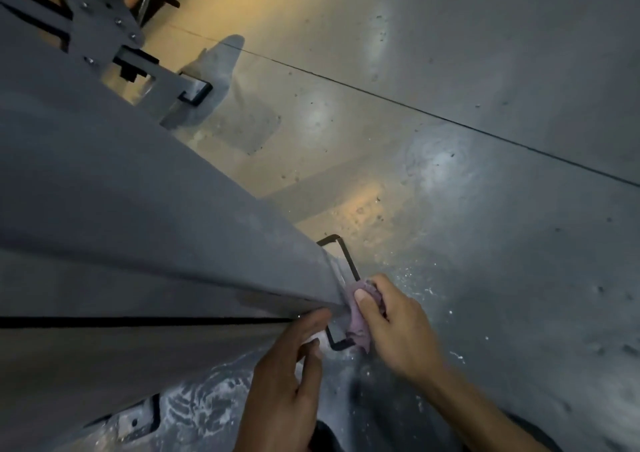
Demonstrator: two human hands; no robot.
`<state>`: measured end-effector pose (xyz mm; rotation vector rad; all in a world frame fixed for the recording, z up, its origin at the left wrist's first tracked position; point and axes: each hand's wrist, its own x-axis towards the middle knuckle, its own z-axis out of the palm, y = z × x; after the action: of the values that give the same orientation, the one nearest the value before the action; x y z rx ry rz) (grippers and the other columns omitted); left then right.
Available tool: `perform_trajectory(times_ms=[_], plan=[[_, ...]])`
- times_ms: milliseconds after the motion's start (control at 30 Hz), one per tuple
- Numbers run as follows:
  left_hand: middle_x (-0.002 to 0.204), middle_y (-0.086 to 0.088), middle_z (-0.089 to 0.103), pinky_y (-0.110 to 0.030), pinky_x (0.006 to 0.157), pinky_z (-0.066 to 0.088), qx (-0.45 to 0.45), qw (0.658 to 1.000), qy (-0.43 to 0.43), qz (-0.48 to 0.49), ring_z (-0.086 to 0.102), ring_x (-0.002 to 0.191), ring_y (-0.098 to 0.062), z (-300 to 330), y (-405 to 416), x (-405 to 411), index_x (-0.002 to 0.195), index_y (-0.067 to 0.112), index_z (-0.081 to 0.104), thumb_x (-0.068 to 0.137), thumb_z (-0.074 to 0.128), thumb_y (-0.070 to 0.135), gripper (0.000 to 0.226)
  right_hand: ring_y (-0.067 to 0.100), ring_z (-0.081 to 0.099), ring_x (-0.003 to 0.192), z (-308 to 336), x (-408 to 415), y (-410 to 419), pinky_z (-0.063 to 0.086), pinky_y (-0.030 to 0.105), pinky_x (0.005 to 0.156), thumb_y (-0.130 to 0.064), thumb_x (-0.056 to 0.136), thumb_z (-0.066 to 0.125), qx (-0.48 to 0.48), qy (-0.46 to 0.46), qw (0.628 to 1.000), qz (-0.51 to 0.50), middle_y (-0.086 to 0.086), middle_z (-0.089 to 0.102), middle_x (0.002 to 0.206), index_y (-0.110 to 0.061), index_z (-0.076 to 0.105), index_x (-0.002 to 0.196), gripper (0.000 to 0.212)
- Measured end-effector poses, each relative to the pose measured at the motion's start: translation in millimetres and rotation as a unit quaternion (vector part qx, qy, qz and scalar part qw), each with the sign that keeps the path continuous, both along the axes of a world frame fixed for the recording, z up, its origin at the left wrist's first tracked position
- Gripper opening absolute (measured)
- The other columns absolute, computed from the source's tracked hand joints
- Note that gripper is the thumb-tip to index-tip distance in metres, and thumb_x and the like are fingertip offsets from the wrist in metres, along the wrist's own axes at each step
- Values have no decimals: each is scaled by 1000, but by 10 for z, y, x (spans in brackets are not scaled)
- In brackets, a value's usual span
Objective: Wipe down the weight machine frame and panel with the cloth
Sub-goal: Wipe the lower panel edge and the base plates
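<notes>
- The floor (450, 88) fills the right and upper parts of the frame: grey, speckled, crossed by a thin dark seam running from upper centre down to the right edge, with whitish wet-looking smears near the lower centre.
- The weight machine frame (145, 192) is a broad grey beam and panel face slanting from the upper left down to the lower centre, where it ends at a foot.
- A bolted bracket (100, 26) sits at the upper left, with a second foot just right of it.
- The foot plate (348, 261), outlined in black, lies on the floor at lower centre, directly under the end of the beam.
- The left hand (287, 382), at bottom centre, has its fingers curled loosely with the tips touching the lower edge of the beam; it holds nothing and seems to steady the person.
- The right hand (394, 323), just right of it, grasps the cloth (356, 323), thumb on top.
- The cloth, a small bunched pinkish wad, is pressed against the base of the beam where it meets the foot plate.
- Judged from this, the step in hand is wiping the low end of the frame at its foot.
- The next move probably calls for dragging the wad along the beam's edge or round the plate, keeping pressure in the corner, with most of the panel face apparently left to cover.
</notes>
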<state>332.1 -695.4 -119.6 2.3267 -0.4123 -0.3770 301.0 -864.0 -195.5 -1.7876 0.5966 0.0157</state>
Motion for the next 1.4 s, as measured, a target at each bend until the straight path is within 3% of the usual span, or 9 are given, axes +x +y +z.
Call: perform_trajectory(times_ms=[167, 500, 633, 767, 867, 1000, 1133, 1267, 1400], plan=[[125, 21, 70, -9, 92, 47, 11, 1000, 14, -13, 64, 119, -1, -156, -18, 5, 127, 37, 67, 98, 58, 0, 47, 3, 55, 73, -185, 140, -172, 41, 15, 58, -36, 110, 38, 17, 30, 999, -14, -13, 57, 82, -27, 48, 101, 16], [134, 36, 57, -22, 104, 47, 64, 993, 84, -53, 55, 124, 10, -227, -174, 104, 130, 60, 52, 104, 52, 15, 51, 12, 61, 81, -325, 584, -205, 43, 26, 64, -36, 109, 42, 35, 28, 998, 44, -8, 65, 89, -25, 55, 107, 17], [134, 37, 57, -26, 106, 48, 70, 992, 87, -57, 55, 125, 9, -216, -169, 142, 129, 52, 60, 105, 50, 16, 44, 17, 59, 77, -400, 713, -228, 42, 31, 61, -30, 109, 42, 3, 47, 996, 71, -2, 65, 87, -23, 51, 107, 12], [131, 38, 58, -22, 105, 47, 85, 992, 75, -64, 55, 124, 10, -214, -171, 165, 129, 49, 61, 106, 51, 14, 43, 23, 63, 80, -436, 855, -182, 53, 41, 75, -30, 109, 37, -19, 93, 992, 88, 6, 69, 93, -26, 50, 105, 13], [130, 37, 60, -17, 103, 44, 87, 991, 66, -71, 55, 124, 10, -217, -163, 169, 129, 45, 63, 105, 51, 12, 42, 6, 55, 67, -305, 867, -115, 44, 27, 62, -31, 108, 40, -23, 27, 998, 57, -11, 59, 74, -32, 44, 91, 18], [129, 35, 62, -15, 101, 44, 86, 992, 61, -72, 56, 123, 10, -232, -154, 179, 130, 43, 63, 105, 51, 10, 43, 0, 58, 65, -171, 738, -60, 43, 14, 58, -31, 108, 46, 5, -53, 998, 19, -12, 63, 74, -25, 55, 102, 12], [129, 35, 61, -15, 101, 44, 78, 992, 61, -72, 56, 124, 9, -220, -159, 173, 129, 43, 64, 106, 51, 9, 43, 15, 66, 74, -423, 744, -194, 59, 40, 70, -33, 109, 41, -32, 42, 996, 69, -3, 69, 86, -27, 56, 109, 16], [129, 35, 62, -13, 101, 43, 72, 992, 68, -74, 56, 124, 9, -220, -137, 179, 130, 41, 64, 106, 50, 6, 45, 16, 64, 74, -524, 823, -351, 57, 37, 68, -38, 108, 41, -74, 69, 994, 37, -3, 67, 86, -23, 58, 110, 23], [130, 34, 61, -14, 102, 43, 67, 992, 72, -79, 56, 125, 8, -209, -128, 171, 132, 40, 63, 106, 49, 6, 45, 21, 60, 86, -568, 841, -242, 51, 37, 79, -29, 106, 47, -140, 47, 983, 111, 0, 65, 97, -19, 60, 112, 18]])
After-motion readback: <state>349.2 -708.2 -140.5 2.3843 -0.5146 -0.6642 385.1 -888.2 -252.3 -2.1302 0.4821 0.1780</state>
